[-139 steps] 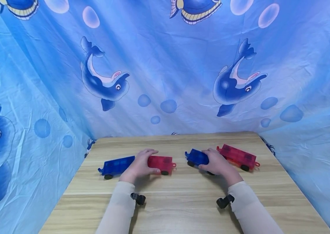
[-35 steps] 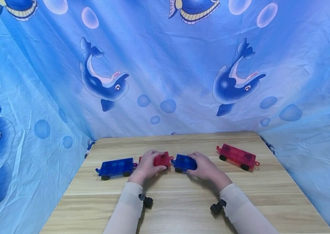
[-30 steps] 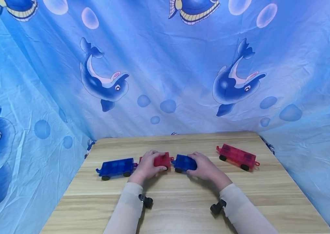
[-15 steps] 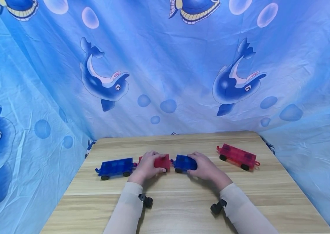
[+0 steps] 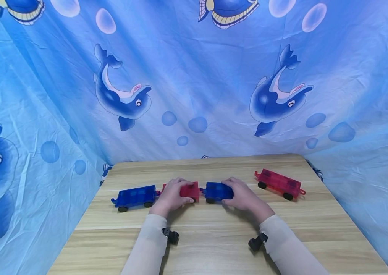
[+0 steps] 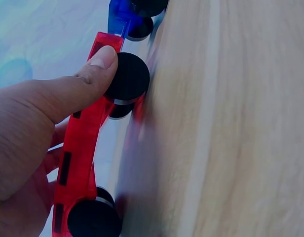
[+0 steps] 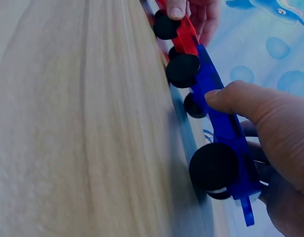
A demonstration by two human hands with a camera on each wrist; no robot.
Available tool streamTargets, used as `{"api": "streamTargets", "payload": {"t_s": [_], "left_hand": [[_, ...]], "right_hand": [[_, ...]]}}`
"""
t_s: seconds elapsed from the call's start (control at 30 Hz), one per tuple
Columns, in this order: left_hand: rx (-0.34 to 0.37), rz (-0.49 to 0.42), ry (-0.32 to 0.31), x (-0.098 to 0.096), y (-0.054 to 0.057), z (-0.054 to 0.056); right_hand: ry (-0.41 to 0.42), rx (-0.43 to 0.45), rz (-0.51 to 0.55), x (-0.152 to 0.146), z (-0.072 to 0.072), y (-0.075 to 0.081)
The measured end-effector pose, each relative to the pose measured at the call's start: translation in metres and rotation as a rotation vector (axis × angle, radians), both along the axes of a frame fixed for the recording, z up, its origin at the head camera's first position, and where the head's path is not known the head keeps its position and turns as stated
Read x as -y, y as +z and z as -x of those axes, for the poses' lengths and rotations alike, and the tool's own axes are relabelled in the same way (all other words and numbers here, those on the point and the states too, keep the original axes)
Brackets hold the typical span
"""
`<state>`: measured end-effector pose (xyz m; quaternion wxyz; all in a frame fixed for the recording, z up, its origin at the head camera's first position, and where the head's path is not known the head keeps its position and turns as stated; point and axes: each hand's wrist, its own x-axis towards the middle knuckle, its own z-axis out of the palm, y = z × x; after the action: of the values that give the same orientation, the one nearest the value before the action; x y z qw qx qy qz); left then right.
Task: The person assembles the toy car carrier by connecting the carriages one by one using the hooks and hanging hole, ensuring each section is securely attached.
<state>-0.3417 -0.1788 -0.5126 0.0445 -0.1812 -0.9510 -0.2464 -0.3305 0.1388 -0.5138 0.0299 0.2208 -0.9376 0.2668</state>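
Note:
My left hand (image 5: 170,196) grips a red toy train car (image 6: 80,153) with black wheels, thumb on its near side and fingers behind. My right hand (image 5: 243,194) holds a blue toy train car (image 7: 218,113) the same way, from its right end. The two cars stand end to end, the blue car's hook at the red car's loop. Left of the red car is a second blue car (image 5: 136,197), joined to it end to end in the head view. Much of the held red car is hidden by the left hand in the head view.
A second red train car (image 5: 280,183) stands apart at the right, angled, with a hook at its left end and a loop at its right. The wooden table (image 5: 207,244) ends at the back against a blue curtain (image 5: 194,76) printed with dolphins.
The right hand brought its blue car leftward, away from the right red car, up to the held red car. That red car's front end then lowered, and the row shifted slightly left.

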Motion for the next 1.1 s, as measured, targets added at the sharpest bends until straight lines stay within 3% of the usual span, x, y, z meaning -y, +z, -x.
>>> {"api": "streamTargets", "payload": {"t_s": [0.23, 0.53, 0.67, 1.1], "left_hand": [[0.03, -0.02, 0.002, 0.005, 0.005, -0.002], [0.034, -0.038, 0.02, 0.013, 0.005, -0.002], [0.042, -0.037, 0.031, 0.016, 0.005, -0.002], [0.047, -0.049, 0.065, 0.027, 0.006, -0.002]], "right_hand": [[0.006, -0.007, -0.019, -0.005, 0.002, 0.002], [0.005, 0.019, 0.048, -0.029, 0.001, 0.018], [-0.027, 0.058, 0.103, -0.043, 0.001, 0.024], [-0.137, 0.006, 0.168, -0.087, 0.005, 0.034]]}}
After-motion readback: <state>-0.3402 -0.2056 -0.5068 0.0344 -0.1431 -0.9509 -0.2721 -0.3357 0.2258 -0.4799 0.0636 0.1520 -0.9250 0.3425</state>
